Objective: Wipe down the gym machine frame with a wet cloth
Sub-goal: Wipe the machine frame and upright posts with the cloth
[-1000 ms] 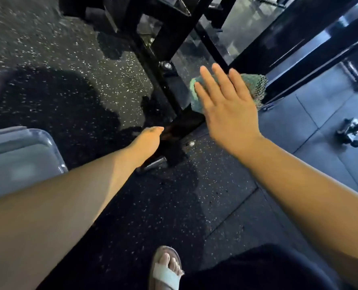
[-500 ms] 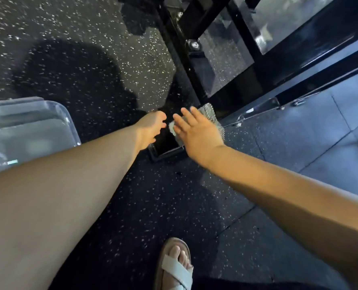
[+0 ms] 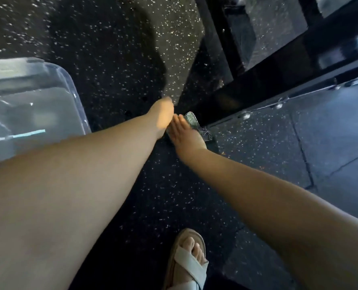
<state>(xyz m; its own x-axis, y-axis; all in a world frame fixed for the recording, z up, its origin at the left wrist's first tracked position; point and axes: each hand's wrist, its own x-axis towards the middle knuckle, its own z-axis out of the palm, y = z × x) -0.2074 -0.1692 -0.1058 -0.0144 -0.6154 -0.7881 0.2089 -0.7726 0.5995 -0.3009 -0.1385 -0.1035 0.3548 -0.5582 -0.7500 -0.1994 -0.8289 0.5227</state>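
Beige strap sandal (image 3: 187, 260) is nearest, on speckled black rubber floor (image 3: 153, 195). Past it, the right hand (image 3: 187, 136) presses flat, fingers straight, on the green mesh cloth (image 3: 191, 120) at the near end of the glossy black metal machine frame (image 3: 257, 88). The left hand (image 3: 161, 114) is just beside it, can't tell its grip tbh. Clear plastic tub (image 3: 17, 68) sits on the left.

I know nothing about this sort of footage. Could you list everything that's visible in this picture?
Machine frame: one, glossy black, upper right, standing on the floor.
Cloth: one, greenish mesh, under the right hand at the frame's near end.
Tub: one, clear plastic, left edge; seems to hold water.
Floor: black speckled rubber, greyer tiles on the right.
Sandal: one, pale strap, bottom centre, worn on a foot.
Left hand: one, beside the right hand; fingers hidden.
Right hand: one, fingers straight, pressing the cloth.
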